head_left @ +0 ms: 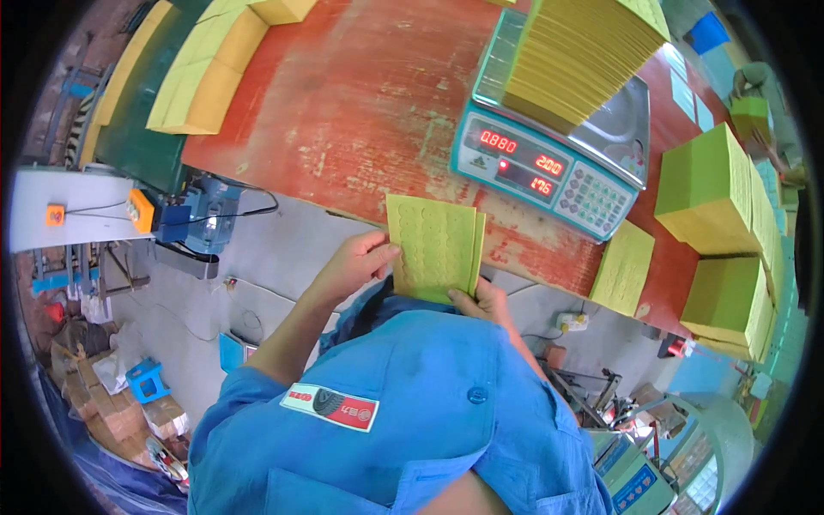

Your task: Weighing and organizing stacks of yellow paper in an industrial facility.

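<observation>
A small bundle of yellow-green embossed paper sheets stands upright in front of my body, at the near edge of the red table. My left hand is closed at the bundle's left edge, thumb and curled fingers against it. My right hand grips the lower right corner, thumb on the near face and fingers hidden behind. At the right edge, a sheet or two sits slightly out of line. Beyond the bundle, a teal digital scale with lit red figures carries a tall stack of similar yellow sheets.
The worn red tabletop runs across in front of me. A thin yellow pile lies right of the scale's front. Yellow blocks of sheets stand farther right, and more blocks at the far left. Another person's hand shows at far right.
</observation>
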`<state>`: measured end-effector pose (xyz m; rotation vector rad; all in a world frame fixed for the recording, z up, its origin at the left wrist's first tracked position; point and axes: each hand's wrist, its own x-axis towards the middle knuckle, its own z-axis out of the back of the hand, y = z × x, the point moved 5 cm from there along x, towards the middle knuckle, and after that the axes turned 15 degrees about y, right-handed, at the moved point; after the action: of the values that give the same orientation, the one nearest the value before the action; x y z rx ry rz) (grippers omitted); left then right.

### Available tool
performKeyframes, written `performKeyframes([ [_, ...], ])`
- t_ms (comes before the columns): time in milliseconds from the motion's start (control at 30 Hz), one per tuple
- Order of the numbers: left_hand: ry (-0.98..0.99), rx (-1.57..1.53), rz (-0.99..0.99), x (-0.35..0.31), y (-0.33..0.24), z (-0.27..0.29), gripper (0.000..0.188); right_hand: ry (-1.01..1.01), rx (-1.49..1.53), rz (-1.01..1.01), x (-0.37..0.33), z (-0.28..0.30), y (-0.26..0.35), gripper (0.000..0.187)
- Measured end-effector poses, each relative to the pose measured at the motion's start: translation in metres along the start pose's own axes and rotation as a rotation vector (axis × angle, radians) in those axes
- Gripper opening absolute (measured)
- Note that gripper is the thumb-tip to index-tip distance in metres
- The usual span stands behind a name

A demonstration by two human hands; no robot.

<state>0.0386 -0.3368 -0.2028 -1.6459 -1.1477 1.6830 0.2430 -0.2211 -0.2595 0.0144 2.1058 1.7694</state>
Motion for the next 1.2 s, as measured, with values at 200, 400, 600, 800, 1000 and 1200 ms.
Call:
performKeyframes([
  [200,-0.194,0.176,-0.347,-0.021,-0.042,0.022,0.022,0.002,-0.482,0.202,0.054,0.014,0.111,0.024],
  [400,-0.438,0.555,-0.534,-0.008,-0.052,0.039,0.016,-0.169,-0.193,0.357,0.106,0.007,0.092,0.028],
  [600,-0.307,0.465,-0.718,0.007,-0.040,0.054,0.023,-0.227,-0.311,0.348,0.109,-0.011,0.094,0.028],
  [800,-0.212,0.422,-0.738,0.032,-0.040,0.068,0.023,-0.336,-0.285,0.316,0.115,-0.012,0.094,0.026],
  [1000,-0.202,0.567,-0.742,0.038,-0.050,0.074,0.016,-0.429,-0.357,0.286,0.112,-0.012,0.099,0.025],
  [1200,-0.224,0.610,-0.592,0.039,-0.045,0.085,0.011,-0.470,-0.571,0.383,0.105,-0.005,0.102,0.024],
])
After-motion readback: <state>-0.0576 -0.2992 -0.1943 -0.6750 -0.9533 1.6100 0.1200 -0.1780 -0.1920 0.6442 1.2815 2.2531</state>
